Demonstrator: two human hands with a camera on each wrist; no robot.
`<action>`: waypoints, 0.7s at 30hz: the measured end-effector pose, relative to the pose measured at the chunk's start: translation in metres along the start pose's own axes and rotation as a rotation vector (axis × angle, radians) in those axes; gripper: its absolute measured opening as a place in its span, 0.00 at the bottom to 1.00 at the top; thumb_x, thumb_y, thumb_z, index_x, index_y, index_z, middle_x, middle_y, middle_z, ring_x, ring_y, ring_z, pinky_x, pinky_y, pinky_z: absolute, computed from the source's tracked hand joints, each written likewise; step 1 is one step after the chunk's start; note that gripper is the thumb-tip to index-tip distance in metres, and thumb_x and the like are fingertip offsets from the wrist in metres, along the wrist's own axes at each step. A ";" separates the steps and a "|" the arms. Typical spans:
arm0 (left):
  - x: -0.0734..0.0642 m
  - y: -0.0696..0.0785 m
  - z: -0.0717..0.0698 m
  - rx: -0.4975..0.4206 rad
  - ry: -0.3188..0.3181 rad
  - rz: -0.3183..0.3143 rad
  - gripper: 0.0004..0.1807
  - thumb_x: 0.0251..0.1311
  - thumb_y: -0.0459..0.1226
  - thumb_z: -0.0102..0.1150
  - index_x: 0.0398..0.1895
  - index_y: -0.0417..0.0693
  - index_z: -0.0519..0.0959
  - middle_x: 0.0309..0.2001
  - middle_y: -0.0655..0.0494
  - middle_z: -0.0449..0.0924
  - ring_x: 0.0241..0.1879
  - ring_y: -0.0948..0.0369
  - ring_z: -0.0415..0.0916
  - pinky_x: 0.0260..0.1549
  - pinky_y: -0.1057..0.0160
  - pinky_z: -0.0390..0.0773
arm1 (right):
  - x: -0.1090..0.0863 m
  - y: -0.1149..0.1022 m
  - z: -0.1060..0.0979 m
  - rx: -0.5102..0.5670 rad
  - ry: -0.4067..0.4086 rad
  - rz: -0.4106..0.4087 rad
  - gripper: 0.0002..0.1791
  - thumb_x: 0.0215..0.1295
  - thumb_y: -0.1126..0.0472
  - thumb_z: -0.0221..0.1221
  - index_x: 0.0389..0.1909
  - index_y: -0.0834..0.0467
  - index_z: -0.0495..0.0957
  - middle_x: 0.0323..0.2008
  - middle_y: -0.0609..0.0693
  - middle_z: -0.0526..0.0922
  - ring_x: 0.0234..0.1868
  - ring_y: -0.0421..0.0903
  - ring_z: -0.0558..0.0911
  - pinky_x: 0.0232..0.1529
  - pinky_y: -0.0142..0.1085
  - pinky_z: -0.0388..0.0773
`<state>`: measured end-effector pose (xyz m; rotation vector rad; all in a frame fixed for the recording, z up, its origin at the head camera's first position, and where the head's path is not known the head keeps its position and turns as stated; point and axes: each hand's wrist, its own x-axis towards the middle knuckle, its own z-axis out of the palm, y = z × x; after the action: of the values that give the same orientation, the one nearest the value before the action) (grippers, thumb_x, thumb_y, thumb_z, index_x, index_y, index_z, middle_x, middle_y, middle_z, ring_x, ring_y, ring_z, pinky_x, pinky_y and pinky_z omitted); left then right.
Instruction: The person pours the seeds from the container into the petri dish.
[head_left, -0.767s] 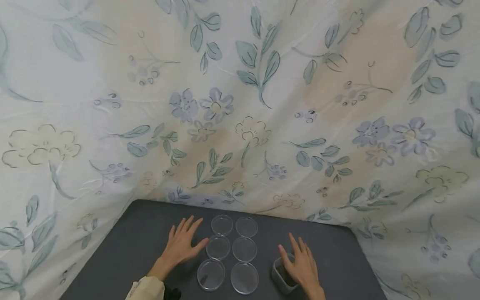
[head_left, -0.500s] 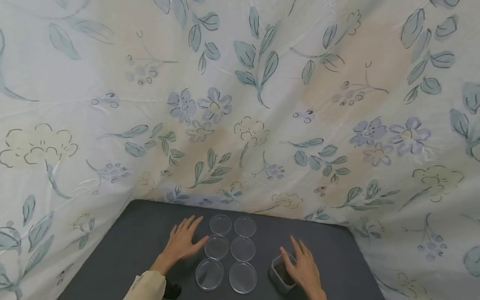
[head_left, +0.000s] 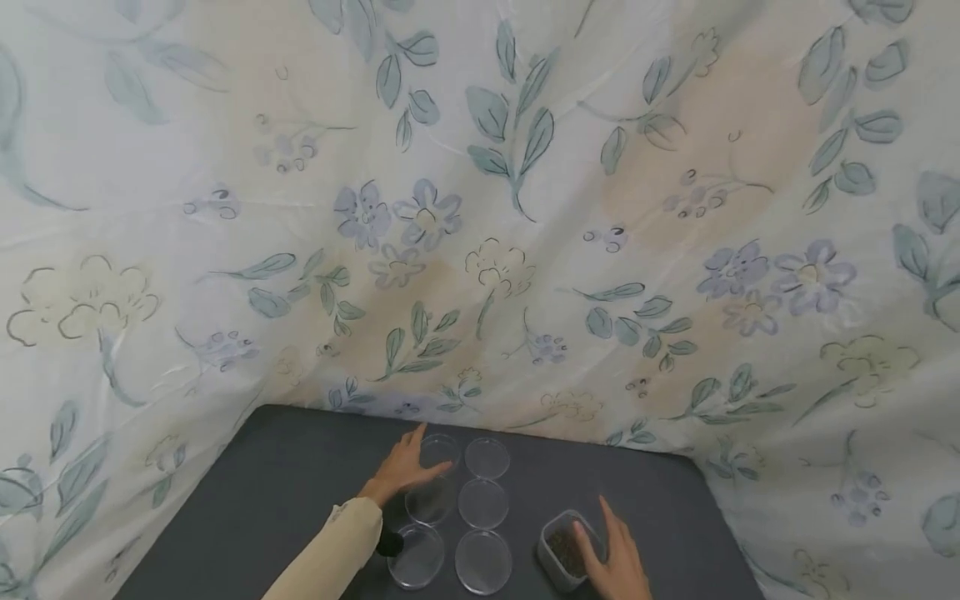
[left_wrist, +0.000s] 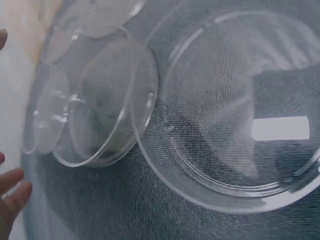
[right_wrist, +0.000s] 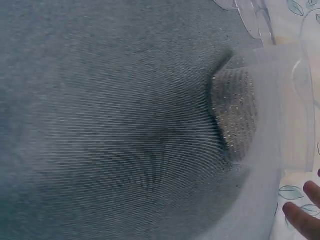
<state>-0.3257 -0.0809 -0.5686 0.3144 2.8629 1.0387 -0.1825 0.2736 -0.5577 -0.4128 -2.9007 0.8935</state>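
Observation:
Several clear round petri dishes stand in two columns on the dark table. My left hand (head_left: 405, 468) reaches over the left column, its thumb and fingers spread around the farthest left dish (head_left: 440, 447). In the left wrist view its fingertips (left_wrist: 17, 196) show at the left edge, apart from the large near dish (left_wrist: 155, 155). My right hand (head_left: 621, 557) is beside a translucent square tub (head_left: 547, 567), fingers extended, thumb overlapping its right rim. Brown granular material (right_wrist: 234, 110) lies in the tub. Neither hand grips anything.
Right of the left column are a far dish (head_left: 487, 459), a middle dish (head_left: 483, 503) and a near dish (head_left: 483, 562). A floral curtain (head_left: 480, 333) hangs behind and along both sides of the dark table (head_left: 300, 467).
My left hand has moved right and slightly forward, from beside the dishes to the farthest left one. My right hand has drawn back a little to the right, uncovering more of the tub.

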 end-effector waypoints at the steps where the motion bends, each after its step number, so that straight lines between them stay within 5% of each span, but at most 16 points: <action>1: 0.003 0.001 0.004 0.003 -0.005 -0.009 0.58 0.57 0.61 0.67 0.80 0.37 0.52 0.73 0.27 0.60 0.70 0.29 0.63 0.62 0.28 0.69 | -0.002 0.002 0.001 0.019 0.005 -0.002 0.50 0.71 0.31 0.52 0.79 0.63 0.55 0.67 0.75 0.69 0.65 0.75 0.72 0.58 0.69 0.73; 14: 0.017 0.009 0.024 0.031 -0.022 -0.103 0.57 0.57 0.51 0.72 0.79 0.31 0.51 0.73 0.25 0.58 0.71 0.30 0.60 0.63 0.30 0.69 | -0.021 0.012 0.023 0.177 -0.033 0.073 0.68 0.53 0.33 0.71 0.80 0.68 0.45 0.69 0.78 0.62 0.66 0.77 0.68 0.57 0.70 0.72; 18: 0.023 0.010 0.031 0.078 0.015 -0.110 0.56 0.54 0.49 0.75 0.76 0.27 0.55 0.70 0.25 0.62 0.68 0.30 0.64 0.61 0.32 0.72 | -0.028 0.020 0.028 0.190 0.013 0.051 0.77 0.44 0.33 0.76 0.81 0.67 0.39 0.68 0.78 0.62 0.67 0.76 0.68 0.58 0.70 0.71; 21: 0.028 0.009 0.037 0.123 0.074 -0.122 0.56 0.52 0.51 0.76 0.74 0.26 0.58 0.68 0.26 0.66 0.66 0.32 0.68 0.59 0.34 0.75 | -0.026 0.032 0.029 0.245 0.003 0.017 0.75 0.45 0.44 0.79 0.79 0.71 0.38 0.67 0.79 0.62 0.66 0.77 0.67 0.55 0.68 0.76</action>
<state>-0.3458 -0.0454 -0.5912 0.1084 2.9748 0.8737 -0.1546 0.2761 -0.5996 -0.4169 -2.7413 1.2299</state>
